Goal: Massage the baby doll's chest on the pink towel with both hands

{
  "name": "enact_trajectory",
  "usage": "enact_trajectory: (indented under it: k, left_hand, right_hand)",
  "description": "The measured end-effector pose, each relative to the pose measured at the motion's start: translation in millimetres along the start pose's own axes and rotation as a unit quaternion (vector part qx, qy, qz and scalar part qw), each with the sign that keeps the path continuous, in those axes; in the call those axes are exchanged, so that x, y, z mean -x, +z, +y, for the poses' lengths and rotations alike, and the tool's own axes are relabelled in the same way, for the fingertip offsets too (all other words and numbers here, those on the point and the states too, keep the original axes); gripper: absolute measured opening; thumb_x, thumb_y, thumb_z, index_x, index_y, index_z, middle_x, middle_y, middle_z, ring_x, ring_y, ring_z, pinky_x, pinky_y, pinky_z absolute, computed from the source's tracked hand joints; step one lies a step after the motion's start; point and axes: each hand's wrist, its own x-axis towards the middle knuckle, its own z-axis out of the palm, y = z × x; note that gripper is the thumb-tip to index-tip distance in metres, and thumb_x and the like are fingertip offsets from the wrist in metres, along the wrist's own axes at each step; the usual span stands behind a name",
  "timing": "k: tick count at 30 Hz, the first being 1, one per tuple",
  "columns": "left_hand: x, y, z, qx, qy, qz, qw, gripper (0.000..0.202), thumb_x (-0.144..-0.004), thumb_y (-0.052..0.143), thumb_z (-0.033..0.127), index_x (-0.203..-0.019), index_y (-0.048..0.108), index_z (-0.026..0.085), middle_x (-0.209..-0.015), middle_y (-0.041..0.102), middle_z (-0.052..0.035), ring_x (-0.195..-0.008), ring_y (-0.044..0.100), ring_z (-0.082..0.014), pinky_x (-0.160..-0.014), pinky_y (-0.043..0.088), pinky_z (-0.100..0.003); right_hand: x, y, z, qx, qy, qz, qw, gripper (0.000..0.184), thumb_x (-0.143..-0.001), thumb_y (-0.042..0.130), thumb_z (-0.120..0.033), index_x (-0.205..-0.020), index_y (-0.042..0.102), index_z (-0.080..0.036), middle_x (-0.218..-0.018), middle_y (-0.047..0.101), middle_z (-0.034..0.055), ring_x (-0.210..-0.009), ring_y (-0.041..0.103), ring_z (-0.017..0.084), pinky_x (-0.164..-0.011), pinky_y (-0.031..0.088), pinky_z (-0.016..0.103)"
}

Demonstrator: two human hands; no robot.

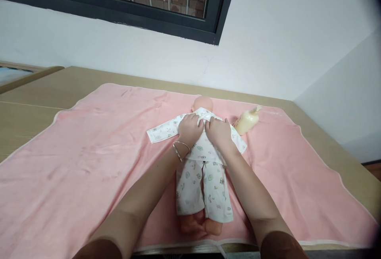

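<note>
A baby doll (pixel 203 103) lies on a pink blanket with its head away from me, dressed in a white printed shirt (pixel 205 149) and matching trousers (pixel 216 189). Its bare feet (pixel 198 225) point toward me. My left hand (pixel 189 128), with a bracelet at the wrist, is on the upper part of the shirt, fingers bent into the cloth. Close beside it, my right hand (pixel 218 131) is likewise closed on the shirt near the collar. Both thumbs face each other, and the fabric is bunched between them. The fingertips are partly hidden.
The pink blanket (pixel 89 163) covers much of a wooden table (pixel 26 120). A cream-coloured pump bottle (pixel 247 120) lies tilted to the right of the doll. Behind the table stand a white wall (pixel 262 44) and a dark-framed window (pixel 190 28).
</note>
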Motion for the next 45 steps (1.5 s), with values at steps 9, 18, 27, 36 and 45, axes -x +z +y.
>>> enact_trajectory:
  k: [9,18,27,36,45]
  left_hand:
    - [-4.2,8.5,-8.7,0.021,-0.035,-0.064,0.997,0.045,-0.096,0.050,0.033,-0.137,0.060,0.014,-0.147,0.059,-0.0149,-0.144,0.047,-0.0327,-0.122,0.034,-0.051]
    - [-3.6,7.4,-8.2,0.027,-0.056,-0.064,0.996,0.049,-0.095,0.051,0.034,-0.139,0.059,0.014,-0.148,0.058,-0.0151,-0.144,0.045,-0.0358,-0.123,0.033,-0.050]
    - [-3.2,9.7,-6.7,0.015,-0.079,-0.063,0.995,0.056,-0.092,0.058,0.039,-0.142,0.056,0.012,-0.152,0.053,-0.0193,-0.148,0.041,-0.0372,-0.124,0.030,-0.053]
    - [-3.6,4.3,-6.1,0.029,-0.004,-0.023,0.999,0.032,-0.094,0.053,0.027,-0.119,0.072,0.019,-0.127,0.071,-0.0125,-0.123,0.063,-0.0282,-0.111,0.048,-0.045]
    - [-1.2,-0.1,0.7,0.009,-0.038,-0.021,0.999,0.037,-0.094,0.054,0.029,-0.124,0.070,0.014,-0.132,0.069,-0.0162,-0.128,0.059,-0.0314,-0.114,0.045,-0.046]
  right_hand:
    - [-22.6,24.8,30.0,-0.163,0.011,-0.023,0.986,0.059,-0.102,0.034,-0.051,-0.153,0.043,-0.022,-0.161,0.044,0.0091,-0.150,0.034,0.026,-0.126,0.010,0.058]
    - [-20.3,22.6,26.5,-0.145,0.017,-0.027,0.989,0.059,-0.103,0.033,-0.052,-0.154,0.042,-0.022,-0.160,0.044,0.0110,-0.150,0.033,0.029,-0.125,0.010,0.063]
    - [-22.3,24.8,29.9,-0.156,0.013,-0.034,0.987,0.061,-0.102,0.035,-0.051,-0.156,0.040,-0.022,-0.164,0.038,0.0120,-0.153,0.030,0.031,-0.123,0.007,0.068]
    - [-10.7,5.5,18.9,-0.091,-0.021,-0.014,0.996,0.052,-0.105,0.034,-0.042,-0.148,0.051,-0.021,-0.152,0.053,0.0163,-0.142,0.047,0.033,-0.120,0.011,0.069]
    - [-6.8,5.3,10.4,-0.026,-0.005,-0.011,1.000,0.052,-0.106,0.028,-0.043,-0.143,0.055,-0.018,-0.145,0.060,0.0185,-0.138,0.052,0.035,-0.120,0.005,0.068]
